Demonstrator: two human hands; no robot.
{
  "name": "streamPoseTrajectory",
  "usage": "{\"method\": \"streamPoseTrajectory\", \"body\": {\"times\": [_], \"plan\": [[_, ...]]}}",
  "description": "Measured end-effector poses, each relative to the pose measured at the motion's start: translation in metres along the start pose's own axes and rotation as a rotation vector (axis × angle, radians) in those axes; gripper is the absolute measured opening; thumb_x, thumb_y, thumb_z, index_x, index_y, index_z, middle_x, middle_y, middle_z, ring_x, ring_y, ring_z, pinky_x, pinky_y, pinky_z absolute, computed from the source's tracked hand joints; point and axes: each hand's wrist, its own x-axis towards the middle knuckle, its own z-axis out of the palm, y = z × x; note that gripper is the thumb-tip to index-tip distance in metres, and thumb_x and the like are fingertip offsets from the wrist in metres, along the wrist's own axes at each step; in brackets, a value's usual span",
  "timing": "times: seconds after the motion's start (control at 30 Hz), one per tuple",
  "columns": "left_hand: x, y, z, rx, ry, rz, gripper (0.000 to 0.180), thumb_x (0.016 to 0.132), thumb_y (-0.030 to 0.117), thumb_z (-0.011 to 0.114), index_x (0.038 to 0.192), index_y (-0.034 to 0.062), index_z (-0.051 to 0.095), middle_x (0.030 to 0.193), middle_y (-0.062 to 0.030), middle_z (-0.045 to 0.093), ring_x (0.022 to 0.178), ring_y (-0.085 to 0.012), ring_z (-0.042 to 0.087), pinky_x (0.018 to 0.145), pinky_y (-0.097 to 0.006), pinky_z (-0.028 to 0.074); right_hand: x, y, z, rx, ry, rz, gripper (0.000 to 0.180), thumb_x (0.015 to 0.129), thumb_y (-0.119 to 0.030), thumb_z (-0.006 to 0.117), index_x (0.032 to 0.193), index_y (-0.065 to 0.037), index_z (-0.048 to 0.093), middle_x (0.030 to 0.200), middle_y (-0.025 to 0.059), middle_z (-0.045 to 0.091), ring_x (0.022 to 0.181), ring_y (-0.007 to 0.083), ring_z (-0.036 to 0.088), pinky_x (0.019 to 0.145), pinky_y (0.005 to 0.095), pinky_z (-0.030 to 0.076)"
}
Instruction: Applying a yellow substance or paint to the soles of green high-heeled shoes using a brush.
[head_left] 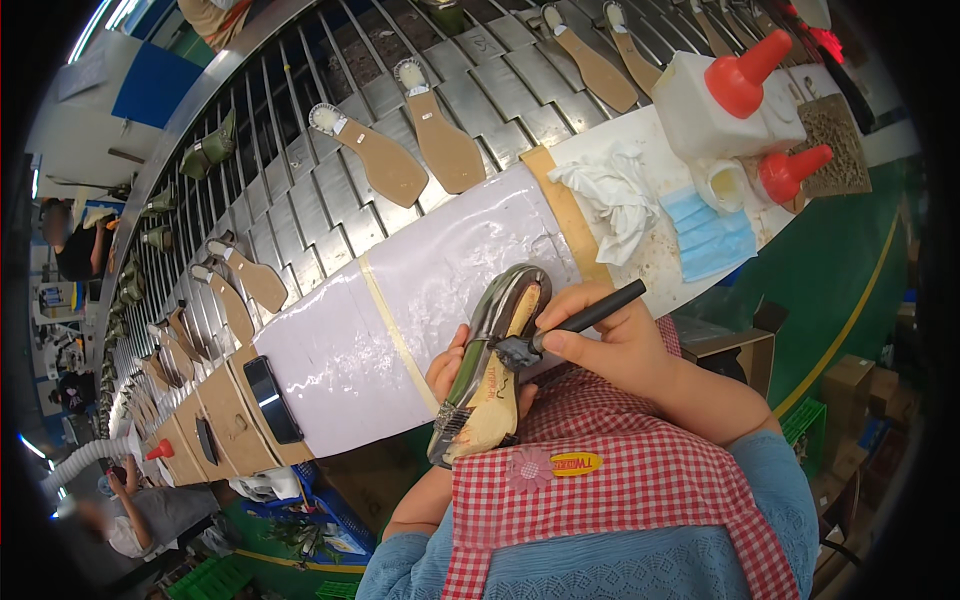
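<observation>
At the worktop's near edge, we hold the shoe underside-up, the left hand's fingers gripping around it. The right hand's fingers pinch the brush. For even coverage, we stroke lightly, keeping the bristles flat.
</observation>
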Motion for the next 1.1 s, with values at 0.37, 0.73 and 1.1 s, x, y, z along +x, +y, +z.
{"method": "streamPoseTrajectory", "body": {"times": [0.37, 0.73, 1.1], "plan": [[0.038, -0.004, -0.037, -0.813, 0.314, -0.361, 0.057, 0.085, 0.029, 0.064, 0.131, 0.0028, 0.041, 0.128, -0.0109, 0.050, 0.118, -0.0249, 0.049, 0.101, -0.043, 0.039, 0.007, -0.028, -0.025, 0.388, 0.330, -0.044, 0.012, 0.082, -0.003, 0.064, 0.093, -0.001, 0.061, 0.095, 0.0124, 0.065, 0.091, 0.0177, 0.059, 0.085, 0.0298, 0.044], [0.237, -0.034, -0.172, -1.106, 0.281, -0.214, 0.043, 0.078, -0.001, 0.057, 0.120, 0.0021, 0.052, 0.114, -0.0089, 0.060, 0.109, -0.0230, 0.055, 0.098, -0.038, 0.042, 0.015, -0.043, -0.041, 0.378, 0.408, -0.121, 0.016, 0.078, -0.005, 0.065, 0.091, 0.000, 0.057, 0.092, 0.0152, 0.063, 0.090, 0.0224, 0.059, 0.088, 0.0337, 0.043], [0.452, -0.178, -0.164, -0.831, 0.141, -0.416, 0.045, 0.070, -0.012, 0.063, 0.110, 0.0084, 0.057, 0.103, -0.0064, 0.062, 0.096, -0.0241, 0.060, 0.075, -0.045, 0.051, 0.061, -0.033, -0.053, 0.335, 0.495, -0.076, 0.021, 0.079, -0.013, 0.068, 0.091, -0.002, 0.055, 0.089, 0.0154, 0.062, 0.086, 0.0230, 0.060, 0.080, 0.0325, 0.046]]}}
